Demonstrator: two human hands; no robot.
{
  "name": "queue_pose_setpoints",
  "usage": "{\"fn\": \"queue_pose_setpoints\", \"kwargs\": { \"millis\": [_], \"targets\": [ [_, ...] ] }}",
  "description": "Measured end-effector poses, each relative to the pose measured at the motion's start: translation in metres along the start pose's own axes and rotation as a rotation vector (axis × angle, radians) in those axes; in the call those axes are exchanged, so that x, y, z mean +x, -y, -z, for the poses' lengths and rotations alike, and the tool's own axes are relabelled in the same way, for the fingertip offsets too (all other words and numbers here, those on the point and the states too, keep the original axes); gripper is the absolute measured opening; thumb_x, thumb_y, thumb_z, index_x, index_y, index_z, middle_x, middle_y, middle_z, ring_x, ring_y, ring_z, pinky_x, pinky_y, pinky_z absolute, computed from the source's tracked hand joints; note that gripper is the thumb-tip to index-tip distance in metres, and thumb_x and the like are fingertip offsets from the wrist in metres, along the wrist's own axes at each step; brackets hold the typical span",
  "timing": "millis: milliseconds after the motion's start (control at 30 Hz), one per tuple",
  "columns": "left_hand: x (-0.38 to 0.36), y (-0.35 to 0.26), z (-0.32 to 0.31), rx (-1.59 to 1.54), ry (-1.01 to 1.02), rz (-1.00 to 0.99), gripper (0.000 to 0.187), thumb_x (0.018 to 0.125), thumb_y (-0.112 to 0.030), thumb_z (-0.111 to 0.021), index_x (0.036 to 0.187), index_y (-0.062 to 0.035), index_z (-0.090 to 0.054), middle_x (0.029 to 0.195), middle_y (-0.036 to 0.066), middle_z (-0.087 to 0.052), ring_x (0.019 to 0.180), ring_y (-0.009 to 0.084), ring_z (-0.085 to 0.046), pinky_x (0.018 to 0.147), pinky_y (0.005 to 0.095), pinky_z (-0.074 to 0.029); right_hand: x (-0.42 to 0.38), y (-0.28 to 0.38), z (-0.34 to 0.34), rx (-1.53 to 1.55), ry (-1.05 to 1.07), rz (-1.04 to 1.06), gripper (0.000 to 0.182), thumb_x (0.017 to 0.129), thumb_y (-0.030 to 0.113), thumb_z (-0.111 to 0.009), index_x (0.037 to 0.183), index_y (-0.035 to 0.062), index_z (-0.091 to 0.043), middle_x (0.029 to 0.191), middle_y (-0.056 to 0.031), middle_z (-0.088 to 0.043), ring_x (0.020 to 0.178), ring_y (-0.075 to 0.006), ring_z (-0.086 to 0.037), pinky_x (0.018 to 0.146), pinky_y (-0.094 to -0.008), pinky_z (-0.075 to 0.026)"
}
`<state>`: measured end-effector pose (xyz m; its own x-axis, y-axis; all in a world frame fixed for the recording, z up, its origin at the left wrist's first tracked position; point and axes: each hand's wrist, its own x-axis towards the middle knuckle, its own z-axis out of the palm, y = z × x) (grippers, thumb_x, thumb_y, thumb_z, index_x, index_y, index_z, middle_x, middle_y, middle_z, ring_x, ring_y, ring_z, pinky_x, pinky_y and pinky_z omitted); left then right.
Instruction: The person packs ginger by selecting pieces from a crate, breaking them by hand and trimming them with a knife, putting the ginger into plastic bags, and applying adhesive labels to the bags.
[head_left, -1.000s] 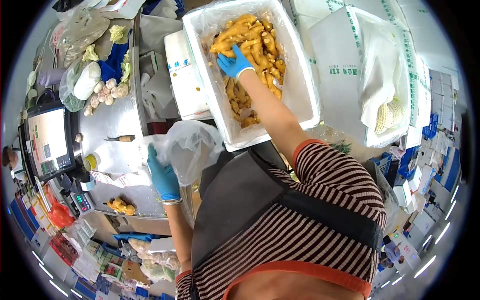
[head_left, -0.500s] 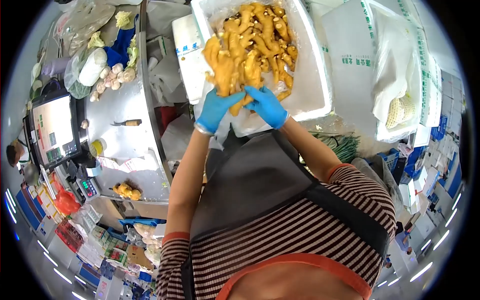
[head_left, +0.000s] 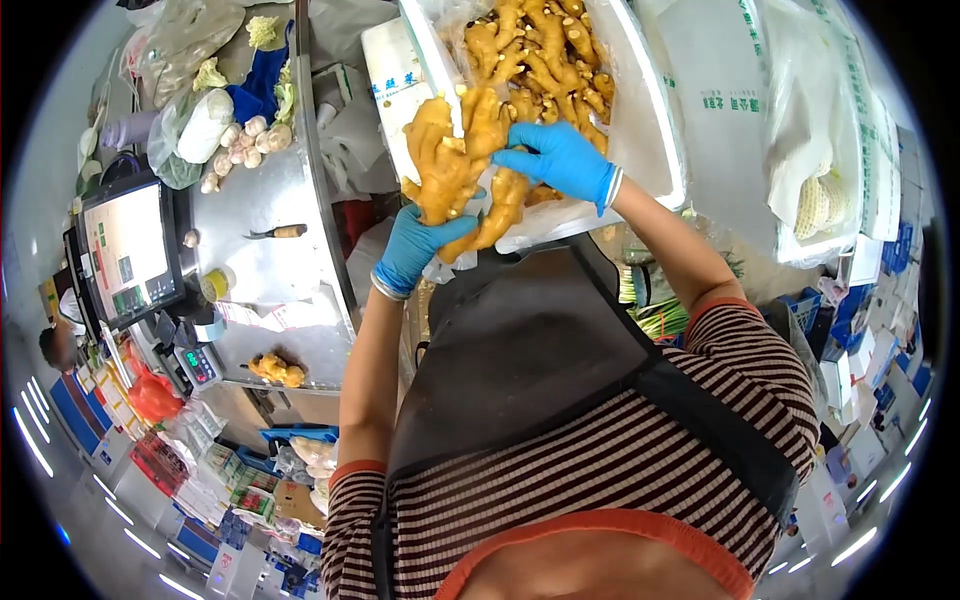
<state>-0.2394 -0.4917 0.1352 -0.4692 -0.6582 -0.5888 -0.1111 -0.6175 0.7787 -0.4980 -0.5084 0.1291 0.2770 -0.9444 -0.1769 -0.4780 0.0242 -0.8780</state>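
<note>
A large, branching ginger root [head_left: 445, 165] is held up over the near left corner of a white foam box [head_left: 645, 130]. My left hand [head_left: 413, 246], in a blue glove, wraps round its lower end. My right hand [head_left: 562, 162], gloved in blue too, grips the root's right side with thumb and fingers; its fingertips are partly hidden behind the ginger. More ginger [head_left: 550, 60] lies heaped inside the box, just beyond both hands.
To the left is a metal counter [head_left: 250, 210] with garlic bulbs [head_left: 250, 142], a small knife [head_left: 285, 231], a tape roll [head_left: 214, 285] and a ginger piece [head_left: 276, 370]. A monitor [head_left: 128, 250] and scale [head_left: 198, 367] stand there. Lined foam boxes [head_left: 715, 120] are on the right.
The held ginger has come nearer my body and tilted. My left hand moved slightly down and left; my right hand moved up and right along the root. The whole view shifted a little.
</note>
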Motion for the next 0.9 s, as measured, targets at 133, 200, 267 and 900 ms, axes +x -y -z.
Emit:
{"fn": "queue_pose_setpoints", "kwargs": {
  "millis": [133, 200, 267, 900],
  "targets": [
    [-0.015, 0.0, 0.0, -0.015, 0.016, 0.023, 0.046, 0.078, -0.007, -0.078, 0.121, 0.0001, -0.063, 0.109, 0.006, -0.069, 0.096, 0.0124, -0.065, 0.086, 0.0281, -0.053, -0.006, -0.043, 0.001, 1.121, 0.502, -0.464, 0.04, 0.094, 0.044, -0.059, 0.088, 0.0053, -0.064, 0.063, -0.0037, -0.059, 0.055, -0.0085, -0.056, 0.048, -0.0247, -0.04],
    [-0.016, 0.005, 0.004, -0.027, 0.022, 0.043, 0.048, 0.077, -0.007, -0.079, 0.121, -0.0002, -0.062, 0.107, 0.006, -0.069, 0.095, 0.0121, -0.065, 0.085, 0.0276, -0.053, -0.01, -0.029, 0.015, 0.844, 0.396, -0.412, 0.039, 0.095, 0.043, -0.059, 0.093, 0.0054, -0.065, 0.065, -0.0036, -0.06, 0.055, -0.0088, -0.056, 0.05, -0.0248, -0.043],
    [-0.015, 0.011, 0.011, -0.012, 0.04, 0.084, 0.048, 0.076, -0.008, -0.08, 0.12, 0.0001, -0.062, 0.107, 0.006, -0.069, 0.094, 0.0119, -0.065, 0.085, 0.0269, -0.053, -0.008, -0.056, 0.011, 0.543, 0.188, -0.239, 0.037, 0.093, 0.043, -0.062, 0.101, 0.0074, -0.067, 0.073, -0.0059, -0.065, 0.061, -0.0164, -0.061, 0.057, -0.0285, -0.049],
    [0.021, 0.001, -0.045, 1.161, -0.345, -0.256, 0.043, 0.078, -0.041, -0.071, 0.101, -0.0051, -0.064, 0.088, 0.016, -0.065, 0.074, 0.0331, -0.066, 0.065, 0.0421, -0.052, -0.006, -0.02, -0.003, 0.439, -0.054, -0.383, 0.028, 0.087, 0.03, -0.072, 0.103, 0.0074, -0.067, 0.077, -0.0002, -0.063, 0.064, -0.0072, -0.057, 0.056, -0.0234, -0.049]
  ]
}}
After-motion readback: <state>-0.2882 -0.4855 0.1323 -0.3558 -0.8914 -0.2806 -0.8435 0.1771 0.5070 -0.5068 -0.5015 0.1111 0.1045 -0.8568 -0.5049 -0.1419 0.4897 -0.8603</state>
